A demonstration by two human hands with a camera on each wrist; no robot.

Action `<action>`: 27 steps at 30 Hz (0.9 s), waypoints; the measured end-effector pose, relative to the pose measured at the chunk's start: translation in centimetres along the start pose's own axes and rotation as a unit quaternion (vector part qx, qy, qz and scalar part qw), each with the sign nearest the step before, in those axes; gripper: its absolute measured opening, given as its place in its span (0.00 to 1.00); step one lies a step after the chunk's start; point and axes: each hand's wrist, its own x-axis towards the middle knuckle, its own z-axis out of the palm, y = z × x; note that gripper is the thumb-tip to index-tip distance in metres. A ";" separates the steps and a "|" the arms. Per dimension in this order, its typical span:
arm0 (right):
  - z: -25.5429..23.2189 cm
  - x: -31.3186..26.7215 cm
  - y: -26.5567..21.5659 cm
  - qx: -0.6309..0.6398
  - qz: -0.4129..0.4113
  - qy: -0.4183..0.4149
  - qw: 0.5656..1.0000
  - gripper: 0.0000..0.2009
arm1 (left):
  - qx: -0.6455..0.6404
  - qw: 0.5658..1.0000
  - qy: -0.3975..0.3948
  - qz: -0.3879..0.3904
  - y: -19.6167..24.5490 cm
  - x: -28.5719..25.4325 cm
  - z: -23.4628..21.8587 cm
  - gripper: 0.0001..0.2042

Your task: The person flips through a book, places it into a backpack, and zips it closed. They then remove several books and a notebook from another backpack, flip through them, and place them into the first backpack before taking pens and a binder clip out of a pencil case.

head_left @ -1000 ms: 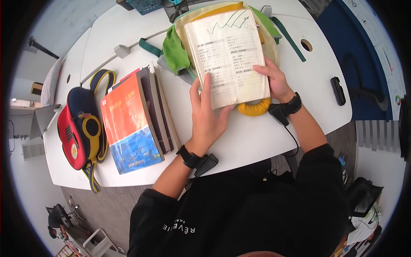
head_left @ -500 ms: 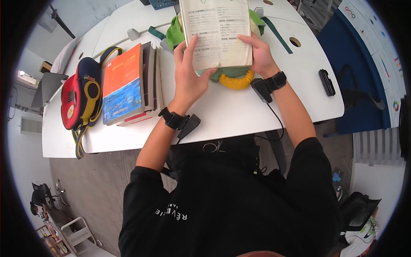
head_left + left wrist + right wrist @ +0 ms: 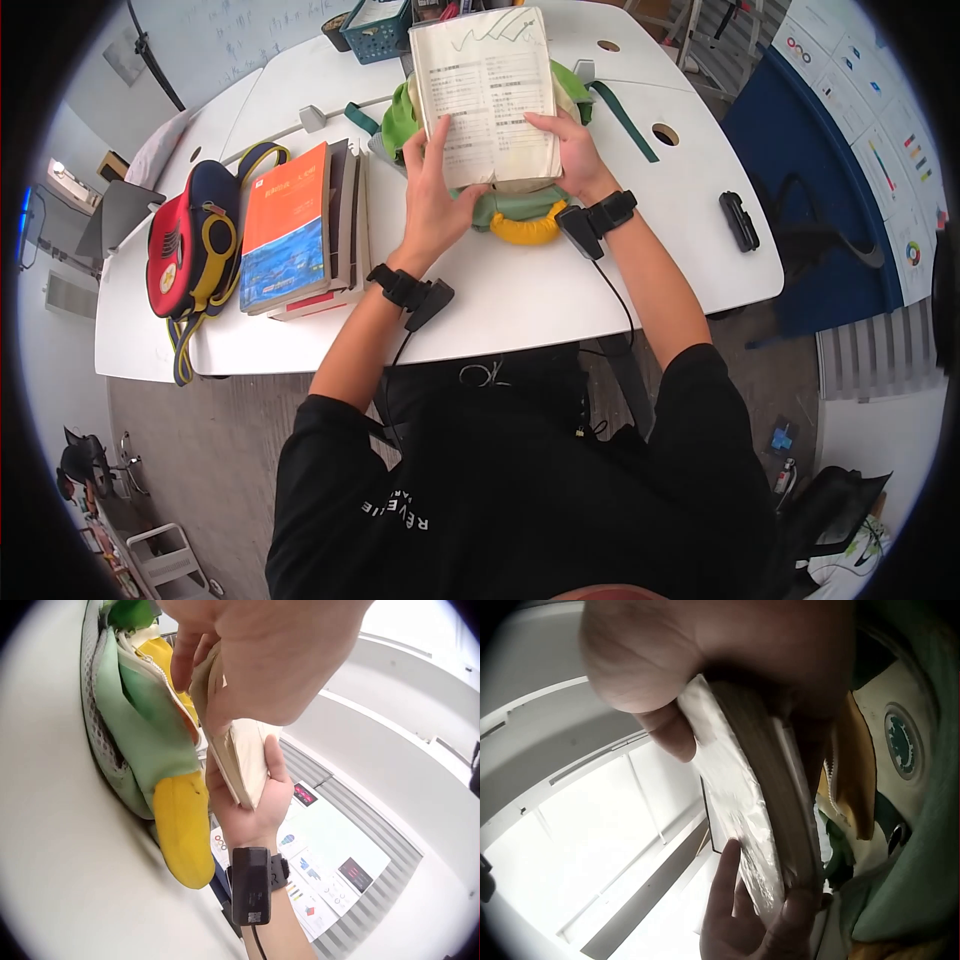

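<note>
A worn book point(image 3: 485, 100) shows a page of printed text with a wavy green scribble along the top. My left hand point(image 3: 430, 205) grips its left edge, fingers over the page and thumb at the lower edge. On the opposite edge, my right hand point(image 3: 575, 150) holds it with the thumb on the page. Behind and below the book is a green and cream backpack point(image 3: 400, 125) with a thick yellow handle point(image 3: 528, 225). In the left wrist view, the book's page block point(image 3: 244, 761) stands tilted between both hands, beside the backpack's zipped opening point(image 3: 169, 679).
Left on the white table point(image 3: 480, 300) lies a stack of books topped by an orange and blue one point(image 3: 290, 225). Beside it sits a red and navy bag point(image 3: 190, 240). A black case point(image 3: 740, 221) lies at right; a blue basket point(image 3: 378, 35) stands at the back.
The head view has shifted, moving the scene about. Both hands keep their grip on the book, which now sits slightly farther from the yellow handle, with more green fabric showing between.
</note>
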 end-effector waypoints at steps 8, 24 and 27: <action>-0.5 0.5 2.0 -0.018 0.010 0.034 0.999 0.25 | -0.012 1.000 -0.014 -0.025 -0.4 -0.6 -1.3 0.48; -1.6 -0.8 2.7 -0.039 0.007 0.055 0.998 0.24 | -0.019 0.995 -0.074 -0.065 -1.0 -0.4 -0.5 0.49; -1.5 -1.0 2.4 -0.066 0.015 0.062 0.996 0.25 | -0.018 0.996 -0.068 -0.056 -1.1 0.0 -0.6 0.49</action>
